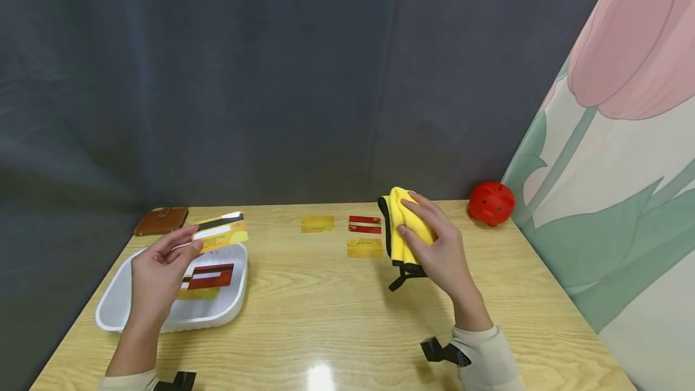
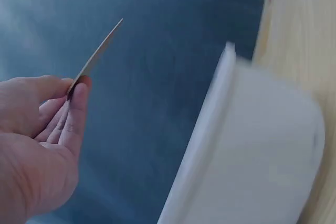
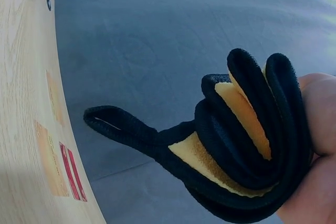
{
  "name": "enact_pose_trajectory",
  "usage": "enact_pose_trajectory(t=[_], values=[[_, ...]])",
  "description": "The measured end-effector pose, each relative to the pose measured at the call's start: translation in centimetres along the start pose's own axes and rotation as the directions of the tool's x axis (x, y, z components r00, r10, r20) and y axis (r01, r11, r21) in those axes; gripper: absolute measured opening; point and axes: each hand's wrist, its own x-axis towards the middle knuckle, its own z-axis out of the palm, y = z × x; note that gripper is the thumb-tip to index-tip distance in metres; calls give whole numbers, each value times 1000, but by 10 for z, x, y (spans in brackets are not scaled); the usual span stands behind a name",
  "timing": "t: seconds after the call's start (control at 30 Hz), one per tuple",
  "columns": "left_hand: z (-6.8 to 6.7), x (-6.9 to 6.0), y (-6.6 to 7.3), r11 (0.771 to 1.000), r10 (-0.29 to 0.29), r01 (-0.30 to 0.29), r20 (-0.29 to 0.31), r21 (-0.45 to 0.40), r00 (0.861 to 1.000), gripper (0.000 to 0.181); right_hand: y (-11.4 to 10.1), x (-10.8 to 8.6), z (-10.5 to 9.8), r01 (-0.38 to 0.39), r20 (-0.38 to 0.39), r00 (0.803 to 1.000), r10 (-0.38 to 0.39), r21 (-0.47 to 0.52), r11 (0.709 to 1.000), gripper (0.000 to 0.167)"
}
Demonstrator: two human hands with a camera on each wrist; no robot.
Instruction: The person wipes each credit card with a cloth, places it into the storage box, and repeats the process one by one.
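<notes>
My left hand (image 1: 161,273) pinches a yellow bank card (image 1: 219,231) by its edge, thumb against fingers, above a white plastic basin (image 1: 239,294). The left wrist view shows that card (image 2: 97,55) edge-on. Inside the basin lie a red card (image 1: 212,276) with a dark stripe and a yellow card (image 1: 198,293), partly overlapping. On the right, my right hand (image 1: 437,246) grips a folded yellow cloth (image 1: 404,225) with black edging, held above the table. Its black hanging loop (image 3: 121,124) dangles free in the right wrist view.
Two yellow cards (image 1: 318,224) and a red card (image 1: 365,224) lie spaced out mid-table. A brown wallet (image 1: 161,221) sits at the back left, and a red piggy bank (image 1: 491,203) at the back right. Dark curtain (image 1: 271,77) hangs behind the wooden table (image 1: 304,312).
</notes>
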Motion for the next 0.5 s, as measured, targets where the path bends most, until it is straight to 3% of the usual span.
enact_pose_trajectory(t=[0.07,0.17,0.33,0.5], values=[[-8,3,-7,998,-12,12,3,60,1000,42,2,0,-1,0,0,1000,0,-6,1000,46],[-20,8,-15,992,-9,0,67,130,998,46,2,0,-2,1,4,1000,-1,-9,1000,46],[-36,15,-30,987,-2,-30,201,156,980,50,1,0,-4,-11,18,1000,12,-8,1000,45],[-48,22,-45,979,-35,-19,261,204,965,51,1,-1,-5,-21,21,1000,21,-13,1000,45]])
